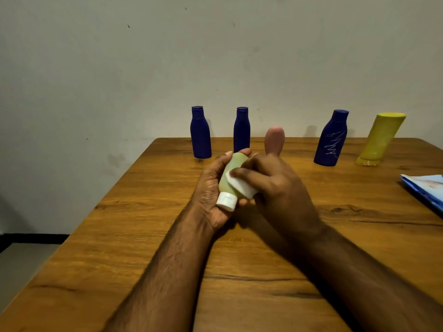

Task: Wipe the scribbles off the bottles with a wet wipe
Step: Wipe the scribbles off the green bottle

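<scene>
I have the green bottle (231, 174) up off the desk (143, 248), my left hand (211, 190) wrapped round it with the white cap (226, 200) pointing back toward me, and my right hand (271, 185) pinching the folded wipe (241, 184) flat against the bottle's side. So I judge this to be the rubbing step on this one bottle; my fingers cover most of its face, and I cannot tell whether any scribble remains under them. Next I would turn the bottle in the left hand to check the hidden side, then set it down upright and reach for another. At the far edge stand two blue bottles (201, 134) (241, 130) that look unmarked from here, a pink bottle (274, 140) just behind my right hand, a third blue bottle (332, 140) with pale zigzag scribbles plain on its front, and a yellow bottle (381, 140) standing on its cap. That scribbled blue one is the obvious next job, and it calls for a long reach to the right. The desk is brown wood grain set close to a plain pale wall (119, 68), with a blue packet (425, 189) at the right edge and a strip of floor at lower left.
</scene>
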